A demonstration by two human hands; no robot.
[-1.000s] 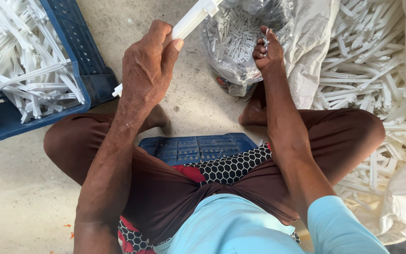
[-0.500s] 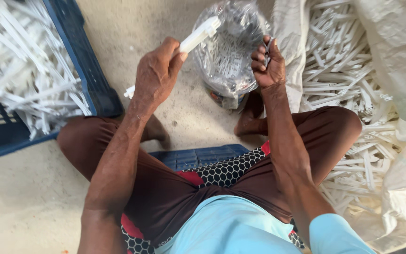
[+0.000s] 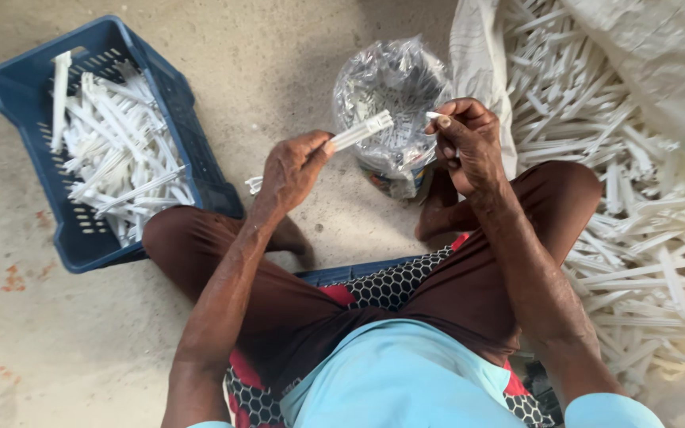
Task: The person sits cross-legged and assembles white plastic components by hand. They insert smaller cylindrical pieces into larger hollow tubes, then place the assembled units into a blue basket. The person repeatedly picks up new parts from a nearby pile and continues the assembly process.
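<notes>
I sit cross-legged on a concrete floor. My left hand [image 3: 293, 168] grips a long white plastic stick [image 3: 358, 130] that points up and right, its notched end toward my right hand. My right hand [image 3: 469, 143] pinches a small white plastic piece [image 3: 438, 117] between thumb and fingertips, a short gap from the stick's end. Just behind both hands stands a clear plastic bag [image 3: 394, 87] of small white pieces.
A blue plastic crate [image 3: 200, 170] with several white sticks lies at the left. A large heap of white sticks [image 3: 636, 238] spreads over a white sack [image 3: 660, 55] on the right. A blue crate lid [image 3: 334, 275] lies under my legs.
Both hands have come down and closer together in front of the bag. The stick's end now points at my right hand. The view has tilted, showing more of the crate.
</notes>
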